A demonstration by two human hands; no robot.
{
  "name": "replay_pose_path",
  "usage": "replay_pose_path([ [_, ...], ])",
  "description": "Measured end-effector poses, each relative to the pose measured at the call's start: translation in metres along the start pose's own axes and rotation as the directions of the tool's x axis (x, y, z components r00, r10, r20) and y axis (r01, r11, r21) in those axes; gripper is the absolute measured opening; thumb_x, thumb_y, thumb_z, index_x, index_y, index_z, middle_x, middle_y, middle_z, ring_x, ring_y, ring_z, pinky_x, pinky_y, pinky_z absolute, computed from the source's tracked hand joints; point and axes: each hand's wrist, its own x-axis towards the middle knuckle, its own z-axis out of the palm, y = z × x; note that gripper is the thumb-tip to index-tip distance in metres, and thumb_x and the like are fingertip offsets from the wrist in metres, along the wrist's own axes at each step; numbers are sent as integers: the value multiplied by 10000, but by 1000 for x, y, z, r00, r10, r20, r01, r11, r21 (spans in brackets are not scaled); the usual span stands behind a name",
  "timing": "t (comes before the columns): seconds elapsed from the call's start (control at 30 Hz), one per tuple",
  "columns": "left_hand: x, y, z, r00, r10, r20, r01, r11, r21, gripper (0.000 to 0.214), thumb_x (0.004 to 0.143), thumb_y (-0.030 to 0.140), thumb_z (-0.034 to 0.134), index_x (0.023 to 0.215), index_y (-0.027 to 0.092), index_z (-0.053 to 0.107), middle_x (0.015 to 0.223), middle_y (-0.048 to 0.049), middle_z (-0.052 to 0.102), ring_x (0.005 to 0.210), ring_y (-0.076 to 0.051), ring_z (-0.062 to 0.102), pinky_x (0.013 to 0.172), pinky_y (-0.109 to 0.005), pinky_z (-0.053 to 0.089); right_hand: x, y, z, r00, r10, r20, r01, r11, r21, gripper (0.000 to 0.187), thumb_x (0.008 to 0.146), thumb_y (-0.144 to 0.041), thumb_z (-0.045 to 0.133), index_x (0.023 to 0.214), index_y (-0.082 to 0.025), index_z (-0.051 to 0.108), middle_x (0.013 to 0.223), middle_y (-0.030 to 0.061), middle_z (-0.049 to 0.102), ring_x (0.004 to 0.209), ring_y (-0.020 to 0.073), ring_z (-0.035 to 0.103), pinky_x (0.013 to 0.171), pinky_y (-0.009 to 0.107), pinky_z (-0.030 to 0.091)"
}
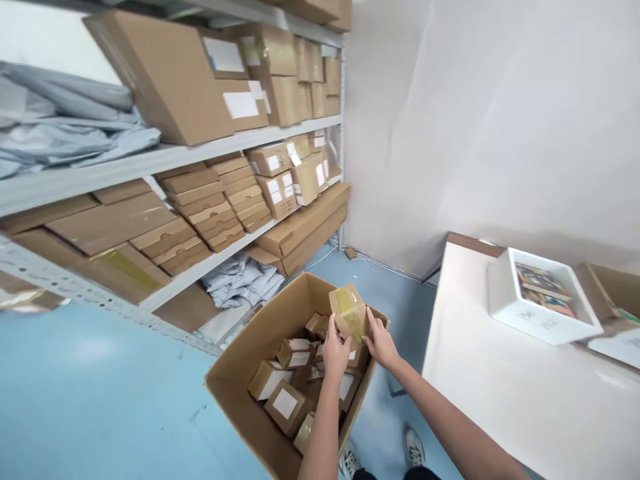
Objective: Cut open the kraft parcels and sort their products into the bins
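we are holding the box (pixel 347 308) over the carton (pixel 231 381), left hand (pixel 337 341) and right hand (pixel 382 339) curled onto its sides, judging it light, stiff, slick where taped, best gripped by opposite faces.

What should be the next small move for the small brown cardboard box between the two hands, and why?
Perhaps the left hand and right hand should turn this taped box: its visible faces show no clear label, while some boxes inside the large open brown cardboard carton bear white labels.
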Motion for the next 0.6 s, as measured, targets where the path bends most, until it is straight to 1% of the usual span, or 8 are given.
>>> replay_pose_path([
  [0.07, -9, 29, 19, 997, 59, 49, -59, 998, -7, 944, 822, 135, 703, 1656, 307, 296, 1219, -51, 753, 878, -173, 740, 834, -286, 555, -17, 14, -30, 997, 51, -49, -51, 999, 1, 1057, 923, -144, 597, 1714, -387, -61, 1296, 102, 561, 1088, 275, 651, 956, 412, 557],
  [0.13, -18, 56, 44, 986, 128, 107, -127, 992, -15, 960, 813, 131, 698, 1661, 307, 286, 1236, -56, 747, 888, -175, 737, 840, -285, 554, -36, 34, -62, 989, 99, -106, -99, 995, 7, 1049, 931, -149, 592, 1711, -400, -61, 1268, 93, 564, 1036, 263, 660, 935, 406, 559],
  [0.17, -22, 70, 59, 977, 165, 137, -164, 986, -15, 970, 808, 129, 695, 1665, 309, 280, 1243, -59, 745, 897, -178, 737, 843, -285, 553, -47, 45, -78, 984, 118, -137, -118, 993, 9, 1043, 934, -150, 590, 1712, -400, -59, 1251, 90, 566, 1024, 261, 660, 932, 405, 558],
  [0.23, -34, 100, 95, 952, 228, 205, -233, 973, -2, 990, 797, 125, 699, 1671, 308, 272, 1242, -63, 744, 899, -181, 738, 848, -288, 552, -72, 71, -112, 966, 163, -201, -165, 986, 9, 1034, 938, -158, 591, 1714, -392, -51, 1228, 88, 570, 1019, 263, 658, 926, 406, 557],
  [0.3, -50, 131, 138, 922, 267, 280, -282, 959, 15, 1004, 794, 125, 708, 1676, 308, 265, 1230, -64, 744, 861, -174, 737, 841, -291, 551, -102, 102, -148, 940, 221, -261, -226, 974, 14, 1024, 942, -172, 595, 1716, -385, -41, 1232, 90, 573, 1020, 266, 657, 915, 404, 558],
  [0.4, -85, 177, 212, 866, 297, 401, -328, 945, 9, 1011, 802, 117, 715, 1682, 308, 255, 1229, -67, 739, 793, -150, 732, 805, -284, 551, -156, 152, -204, 881, 330, -340, -339, 940, 32, 1012, 946, -185, 599, 1716, -394, -23, 1258, 88, 576, 1005, 259, 662, 893, 393, 561],
  [0.5, -128, 217, 286, 789, 340, 512, -381, 924, -25, 1003, 833, 137, 721, 1691, 311, 233, 1235, -70, 735, 785, -142, 741, 767, -264, 546, -217, 200, -256, 813, 412, -412, -428, 902, 57, 1018, 935, -180, 616, 1718, -395, 3, 1285, 86, 580, 1058, 262, 662, 915, 384, 558],
  [0.6, -170, 246, 354, 707, 370, 603, -450, 893, -20, 1011, 854, 175, 736, 1699, 318, 200, 1200, -52, 746, 809, -145, 755, 789, -258, 542, -275, 245, -295, 738, 480, -475, -508, 858, 78, 1013, 928, -187, 632, 1721, -379, 30, 1304, 92, 588, 1123, 275, 654, 948, 383, 553],
])
